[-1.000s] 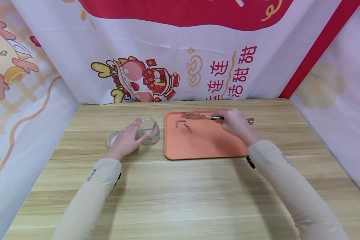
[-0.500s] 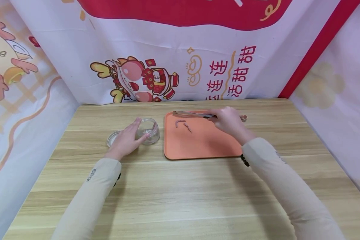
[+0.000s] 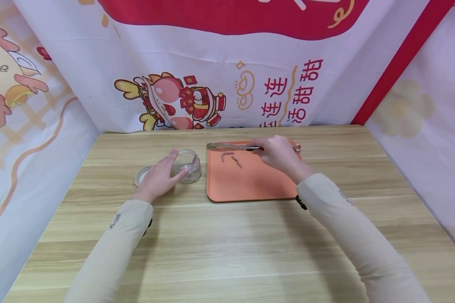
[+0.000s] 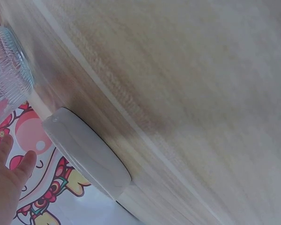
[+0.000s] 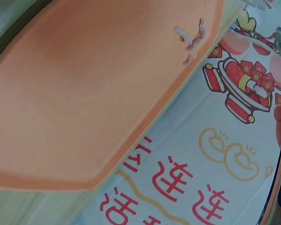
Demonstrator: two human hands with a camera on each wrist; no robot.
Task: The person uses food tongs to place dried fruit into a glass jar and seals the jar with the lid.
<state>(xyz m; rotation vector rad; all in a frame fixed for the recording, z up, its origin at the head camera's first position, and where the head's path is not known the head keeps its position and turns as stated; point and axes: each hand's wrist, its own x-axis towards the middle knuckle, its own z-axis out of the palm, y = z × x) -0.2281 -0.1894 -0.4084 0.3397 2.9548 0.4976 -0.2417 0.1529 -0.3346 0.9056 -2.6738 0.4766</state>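
In the head view a clear glass jar [image 3: 188, 172] stands left of the tray, a pinkish strip showing inside. My left hand [image 3: 161, 176] spans its left side, thumb at the front and fingers at the back rim. In the left wrist view the fingers [image 4: 7, 150] look straight and spread. My right hand [image 3: 277, 153] grips metal tongs [image 3: 227, 147] by their black grip, held level over the back of the orange tray [image 3: 254, 185]. The tips reach the tray's left edge with nothing visible between them. Thin meat-like pinkish strips [image 3: 236, 160] lie on the tray below them.
A round lid [image 3: 141, 174] lies left of the jar, partly covered by my left hand. The wooden table [image 3: 220, 240] ends at a printed cloth backdrop [image 3: 212, 46], and more cloth hangs at both sides.
My right hand has moved left with the tongs, bringing their tips from over the tray to its left edge near the jar. My left hand, the jar and the strips stay put.
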